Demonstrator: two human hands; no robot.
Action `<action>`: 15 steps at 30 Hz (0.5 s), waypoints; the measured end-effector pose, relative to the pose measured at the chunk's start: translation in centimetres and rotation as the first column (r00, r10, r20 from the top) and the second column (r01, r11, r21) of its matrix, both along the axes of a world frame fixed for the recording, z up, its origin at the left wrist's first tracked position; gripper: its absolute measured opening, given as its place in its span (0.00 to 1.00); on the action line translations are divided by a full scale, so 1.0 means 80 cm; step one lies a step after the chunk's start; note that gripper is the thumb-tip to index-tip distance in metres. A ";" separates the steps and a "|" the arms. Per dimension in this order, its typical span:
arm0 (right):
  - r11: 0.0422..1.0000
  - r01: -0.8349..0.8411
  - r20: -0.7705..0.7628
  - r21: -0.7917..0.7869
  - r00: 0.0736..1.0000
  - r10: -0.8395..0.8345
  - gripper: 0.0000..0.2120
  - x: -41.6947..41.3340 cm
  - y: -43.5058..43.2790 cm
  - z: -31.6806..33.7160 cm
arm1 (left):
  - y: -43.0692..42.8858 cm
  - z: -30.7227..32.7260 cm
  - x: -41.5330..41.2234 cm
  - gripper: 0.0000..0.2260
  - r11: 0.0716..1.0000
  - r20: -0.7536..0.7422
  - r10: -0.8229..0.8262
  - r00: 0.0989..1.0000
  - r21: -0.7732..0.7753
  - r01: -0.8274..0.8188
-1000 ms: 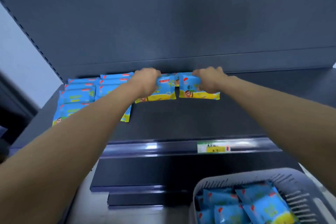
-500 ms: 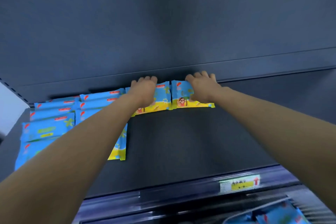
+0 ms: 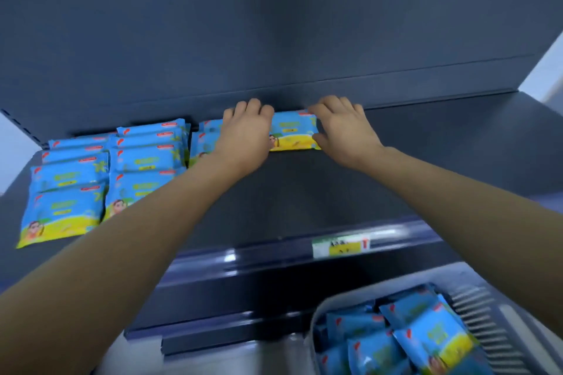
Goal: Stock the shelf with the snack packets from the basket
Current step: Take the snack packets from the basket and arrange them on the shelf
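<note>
Right snack packet (image 3: 292, 132) lay flat at the back of the shelf (image 3: 304, 192), against the rear wall, long axis running left to right along that wall. It sat between the two hands, directly left of the right hand (image 3: 344, 128), which was the nearer. Right fingers (image 3: 341, 103) were apart and loosely bent. The thumb touched the packet's short right edge and nothing was wrapped round it.

Left packet (image 3: 204, 140) lay just beside it, mostly under the left hand (image 3: 246, 134). The left fingers were together and bent over its far edge; could not tell whether they gripped.

Judgement: next move is withdrawal toward the basket (image 3: 335, 301), which held more packets (image 3: 426, 335).

Versus half a second earlier: the right hand, then on top of its packet, had slid off to the right, exposing the face. Left hand unchanged.
</note>
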State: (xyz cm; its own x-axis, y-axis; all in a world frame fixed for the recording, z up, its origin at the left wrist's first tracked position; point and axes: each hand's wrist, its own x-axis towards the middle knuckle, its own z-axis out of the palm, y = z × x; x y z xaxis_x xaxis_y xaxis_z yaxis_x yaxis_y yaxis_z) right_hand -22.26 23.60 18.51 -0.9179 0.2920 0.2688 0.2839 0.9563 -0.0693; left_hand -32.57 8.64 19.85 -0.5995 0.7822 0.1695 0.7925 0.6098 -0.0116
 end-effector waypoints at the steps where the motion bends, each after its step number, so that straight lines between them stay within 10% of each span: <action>1: 1.000 -0.015 -0.020 -0.001 1.000 0.014 0.23 0.024 -0.003 0.002 | 0.002 0.004 0.027 0.22 0.999 0.010 -0.013 1.000 0.036 0.012; 11: 0.992 -0.096 0.016 -0.078 0.995 0.097 0.21 0.272 0.000 -0.052 | 0.025 -0.051 0.293 0.21 0.988 0.248 -0.153 0.957 0.034 0.149; 15: 0.984 -0.073 0.292 -0.163 0.949 0.119 0.22 0.338 0.004 -0.113 | 0.013 -0.114 0.361 0.19 0.980 0.448 -0.124 0.886 -0.086 0.181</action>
